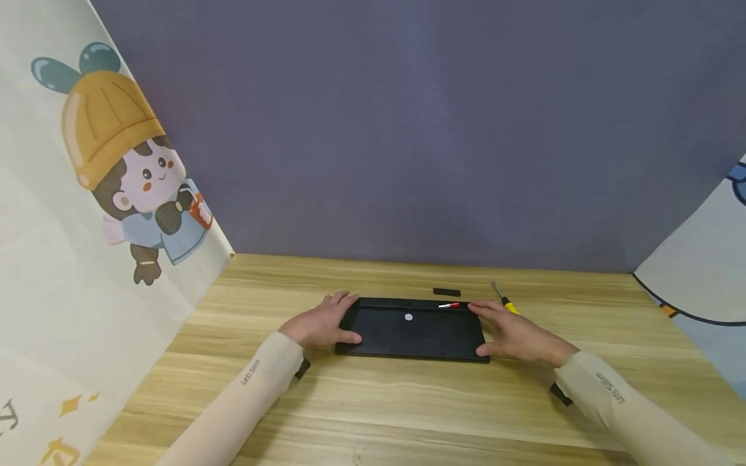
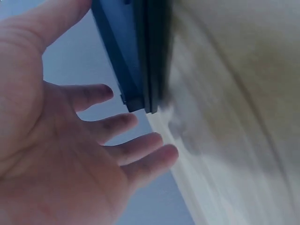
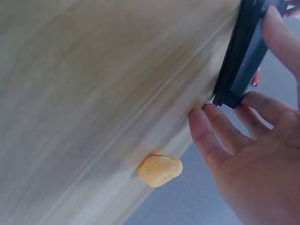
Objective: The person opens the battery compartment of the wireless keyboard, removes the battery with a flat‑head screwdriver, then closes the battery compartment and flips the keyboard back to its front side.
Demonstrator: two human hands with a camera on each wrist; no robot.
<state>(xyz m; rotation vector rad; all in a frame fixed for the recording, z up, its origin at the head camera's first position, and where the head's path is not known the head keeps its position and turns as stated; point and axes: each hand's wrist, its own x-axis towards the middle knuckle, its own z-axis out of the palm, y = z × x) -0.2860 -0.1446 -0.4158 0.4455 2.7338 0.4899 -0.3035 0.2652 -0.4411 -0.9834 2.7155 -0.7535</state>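
Note:
A black keyboard [image 1: 416, 333] lies with its underside up on the wooden table, a round white sticker [image 1: 408, 317] on it. Near its far right edge, a small red-and-white battery [image 1: 449, 305] shows in the long strip along the back. My left hand [image 1: 323, 321] is at the left end, thumb over the underside; its other fingers [image 2: 140, 147] spread loosely by the far corner in the left wrist view. At the right end, my right hand [image 1: 520, 333] holds the keyboard between the thumb near the front corner and a fingertip at the far corner.
Behind the keyboard lies a short black strip [image 1: 447, 292], perhaps a cover. A screwdriver [image 1: 509, 305] with a yellow-and-black handle rests beyond my right hand. A grey-blue panel [image 1: 408, 162] stands along the table's far edge.

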